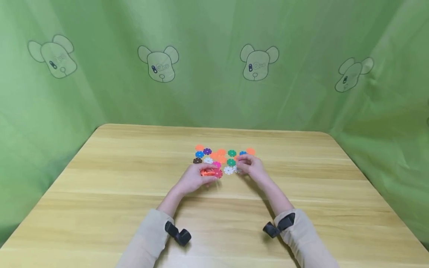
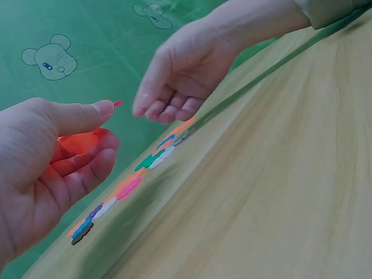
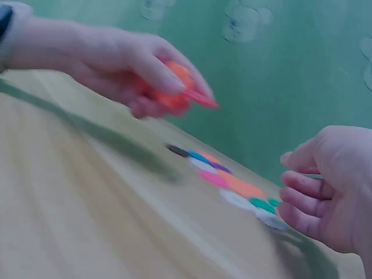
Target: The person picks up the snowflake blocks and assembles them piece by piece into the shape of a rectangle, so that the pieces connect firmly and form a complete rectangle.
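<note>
Above the table my left hand (image 1: 193,179) holds orange snowflake building discs (image 1: 208,173) in its curled fingers, and a red disc (image 1: 219,174) sticks out at the fingertips. In the left wrist view the thumb pinches that red disc (image 2: 118,103) almost edge-on, and the fingers hide much of the orange ones (image 2: 78,142). My right hand (image 1: 252,168) hovers over the right end of the disc group, its fingers loosely bent and nothing showing between them. Below it are a green disc (image 1: 231,162) and a white disc (image 1: 228,170) lying flat.
Several more notched discs lie close together on the wooden table (image 1: 214,223): brown (image 1: 197,160), blue (image 1: 199,154), purple (image 1: 207,151), pink (image 1: 216,164) and orange (image 1: 250,151). A green curtain (image 1: 207,104) with printed bear heads hangs behind the table and along its sides.
</note>
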The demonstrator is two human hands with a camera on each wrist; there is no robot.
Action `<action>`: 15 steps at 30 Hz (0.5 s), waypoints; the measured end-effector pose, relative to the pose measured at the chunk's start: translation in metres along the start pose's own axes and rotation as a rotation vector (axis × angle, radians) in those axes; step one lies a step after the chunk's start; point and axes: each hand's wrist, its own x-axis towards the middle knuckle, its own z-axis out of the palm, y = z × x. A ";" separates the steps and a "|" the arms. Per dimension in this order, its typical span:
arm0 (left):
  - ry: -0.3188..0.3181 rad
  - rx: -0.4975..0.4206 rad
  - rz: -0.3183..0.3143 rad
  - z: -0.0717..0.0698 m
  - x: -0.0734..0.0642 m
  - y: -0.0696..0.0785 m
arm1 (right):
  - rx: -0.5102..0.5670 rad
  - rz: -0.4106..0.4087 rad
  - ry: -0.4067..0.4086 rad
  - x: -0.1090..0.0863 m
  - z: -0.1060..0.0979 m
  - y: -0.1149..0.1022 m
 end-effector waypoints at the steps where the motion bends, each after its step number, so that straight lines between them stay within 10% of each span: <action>1: 0.003 0.006 -0.001 0.000 0.000 0.000 | -0.023 -0.001 0.025 0.003 -0.005 0.002; 15: 0.031 0.066 0.018 -0.003 -0.001 -0.002 | -0.417 -0.044 0.036 0.036 -0.023 0.009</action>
